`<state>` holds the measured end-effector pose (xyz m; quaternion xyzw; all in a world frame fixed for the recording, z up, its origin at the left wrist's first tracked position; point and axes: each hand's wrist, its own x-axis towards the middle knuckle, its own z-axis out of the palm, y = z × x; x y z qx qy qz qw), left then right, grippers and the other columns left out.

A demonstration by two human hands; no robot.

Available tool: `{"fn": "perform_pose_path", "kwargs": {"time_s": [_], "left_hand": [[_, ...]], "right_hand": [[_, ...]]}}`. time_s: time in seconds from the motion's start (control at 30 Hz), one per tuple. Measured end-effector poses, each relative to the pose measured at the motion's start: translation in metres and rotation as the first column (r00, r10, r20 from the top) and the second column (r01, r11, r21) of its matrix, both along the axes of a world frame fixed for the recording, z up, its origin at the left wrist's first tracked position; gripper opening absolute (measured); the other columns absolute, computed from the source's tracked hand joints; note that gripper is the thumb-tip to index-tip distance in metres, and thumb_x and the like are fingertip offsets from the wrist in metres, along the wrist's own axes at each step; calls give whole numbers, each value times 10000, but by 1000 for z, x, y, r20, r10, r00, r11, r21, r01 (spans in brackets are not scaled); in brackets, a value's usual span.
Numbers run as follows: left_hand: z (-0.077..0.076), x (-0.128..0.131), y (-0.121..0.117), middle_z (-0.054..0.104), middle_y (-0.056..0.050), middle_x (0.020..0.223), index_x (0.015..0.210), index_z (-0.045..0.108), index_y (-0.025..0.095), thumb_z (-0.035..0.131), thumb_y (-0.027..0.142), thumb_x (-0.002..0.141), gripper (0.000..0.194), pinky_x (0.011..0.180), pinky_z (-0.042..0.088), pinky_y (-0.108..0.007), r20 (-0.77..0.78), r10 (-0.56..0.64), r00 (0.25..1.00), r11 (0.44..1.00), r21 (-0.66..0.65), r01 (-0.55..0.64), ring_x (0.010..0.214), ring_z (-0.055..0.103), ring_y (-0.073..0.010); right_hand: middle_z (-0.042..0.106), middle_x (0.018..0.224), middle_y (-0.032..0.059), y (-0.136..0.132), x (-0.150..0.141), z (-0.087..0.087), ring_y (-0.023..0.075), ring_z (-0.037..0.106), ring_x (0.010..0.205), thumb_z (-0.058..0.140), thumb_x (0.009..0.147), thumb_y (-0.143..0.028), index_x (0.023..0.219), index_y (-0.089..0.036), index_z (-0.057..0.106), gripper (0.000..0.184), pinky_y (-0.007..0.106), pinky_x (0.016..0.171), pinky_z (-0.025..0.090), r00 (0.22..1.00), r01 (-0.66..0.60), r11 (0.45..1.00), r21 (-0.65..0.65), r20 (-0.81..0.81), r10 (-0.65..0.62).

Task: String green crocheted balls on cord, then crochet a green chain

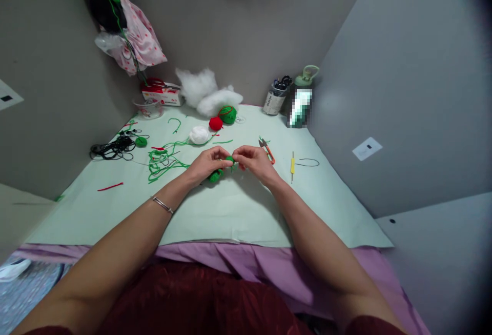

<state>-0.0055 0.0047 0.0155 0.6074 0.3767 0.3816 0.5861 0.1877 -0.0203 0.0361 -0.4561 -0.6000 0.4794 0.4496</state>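
Both my hands meet over the middle of the table around a small green crocheted piece (216,175). My left hand (207,164) is closed on it, with the larger green part hanging below the palm. My right hand (253,161) pinches at the upper end of the green work, where fingertips of both hands almost touch. What exactly lies between the right fingertips is too small to make out. Green yarn strands (172,163) lie on the table left of my left hand. Orange-handled thread snips (268,151) lie just beyond my right hand.
A yellow-handled crochet hook (292,166) lies at right. White (199,135), red (216,123) and green yarn balls (228,115) sit behind my hands, before white stuffing (209,94). Black cord (115,148) is tangled at left. A bottle (300,104) and pen holder (274,99) stand at the back right.
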Motion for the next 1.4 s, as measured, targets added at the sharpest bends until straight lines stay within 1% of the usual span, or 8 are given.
{"fn": "perform_pose_path", "kwargs": {"time_s": [0.17, 0.33, 0.57, 0.8, 0.97, 1.13, 1.33, 1.4], "left_hand": [[-1, 1, -3, 625, 16, 711, 871, 661, 194, 856, 427, 739, 331, 579, 391, -242, -33, -136, 990, 990, -45, 135, 628, 559, -121], [4, 3, -6, 695, -24, 801, 864, 602, 190, 840, 494, 759, 401, 575, 438, -249, 73, -184, 980, 962, -192, 195, 566, 553, -99], [1, 7, -8, 712, -27, 872, 939, 581, 196, 814, 448, 796, 372, 611, 516, -264, 156, -227, 961, 935, -242, 260, 542, 537, -78], [-1, 9, -8, 729, -52, 795, 845, 574, 193, 785, 349, 786, 269, 574, 490, -256, 161, -185, 969, 937, -270, 224, 514, 506, -81], [0, 8, -5, 761, -100, 899, 832, 583, 170, 793, 328, 756, 273, 583, 510, -268, 177, -102, 979, 938, -309, 154, 505, 486, -65], [-1, 7, -3, 768, -117, 878, 831, 601, 171, 797, 354, 762, 278, 571, 507, -271, 183, -74, 980, 938, -320, 131, 494, 483, -70], [1, 6, -4, 715, -48, 807, 842, 615, 175, 796, 355, 744, 273, 536, 478, -240, 196, -53, 979, 948, -299, 111, 498, 490, -70], [1, 5, -3, 719, -48, 817, 857, 625, 175, 785, 342, 753, 254, 547, 487, -243, 198, -52, 979, 949, -295, 110, 496, 471, -64]], "right_hand": [[558, 557, -42, 5, 2, -5, 89, 459, 535, 680, 711, -277, 689, -167, 689, 113, 243, 544, 355, 1000, -17, 999, -36, 15, 17], [597, 621, -27, 15, 10, -6, 82, 475, 555, 773, 646, -335, 703, -168, 660, 210, 222, 515, 351, 955, 117, 976, -186, -248, -161], [691, 727, -19, 11, -1, -12, 65, 465, 486, 850, 680, -453, 828, -211, 576, 394, 197, 437, 320, 917, -91, 956, -279, -397, -29], [571, 660, -72, 29, 31, -16, 33, 297, 432, 800, 760, -327, 783, -212, 515, 309, 181, 405, 212, 849, 195, 926, -325, -416, -325], [630, 641, -16, 29, 31, -22, 88, 390, 478, 732, 795, -349, 808, -199, 636, 179, 235, 461, 294, 976, 198, 971, -136, -60, -208], [738, 981, 68, 22, 23, -20, 180, 618, 834, 666, 877, -344, 972, -214, 738, 177, 305, 752, 474, 918, 294, 920, 258, 193, -347], [621, 664, -7, 10, 21, -11, 130, 512, 603, 620, 923, -545, 841, -182, 714, 384, 260, 592, 394, 940, -209, 976, 58, 286, 184], [545, 583, -27, 10, 21, -11, 116, 455, 574, 639, 904, -548, 736, -172, 686, 414, 246, 552, 338, 939, -211, 977, 39, 285, 192]]}}
